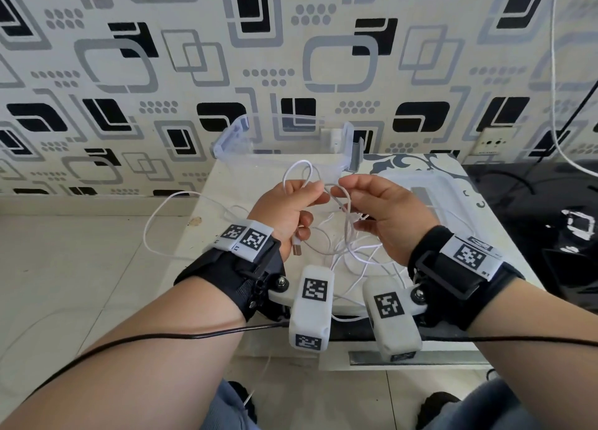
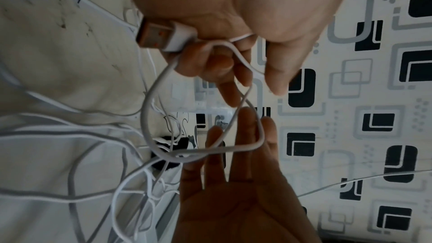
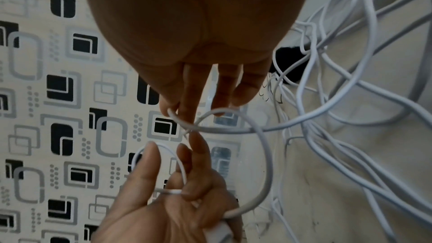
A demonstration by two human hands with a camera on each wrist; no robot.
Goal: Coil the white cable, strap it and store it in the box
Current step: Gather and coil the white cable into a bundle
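Observation:
The white cable (image 1: 356, 251) lies tangled on the small table (image 1: 207, 222). My left hand (image 1: 310, 199) grips a few loops of it, one loop (image 1: 297, 170) sticking up. The USB plug (image 1: 297, 250) hangs below the palm and shows large in the left wrist view (image 2: 161, 34). My right hand (image 1: 343, 186) pinches a strand between thumb and forefinger close beside the left, seen in the right wrist view (image 3: 184, 117). The clear plastic box (image 1: 233, 144) stands open at the table's far edge behind the hands. A small black item (image 3: 287, 53) lies under the loose cable.
A clear lid (image 1: 427, 180) lies right of the box. Part of the cable (image 1: 149, 232) hangs off the table's left side over the tiled floor. The patterned wall rises close behind the table, with a socket (image 1: 492, 143) and another white cord (image 1: 555, 106). Dark furniture (image 1: 566, 235) stands at the right.

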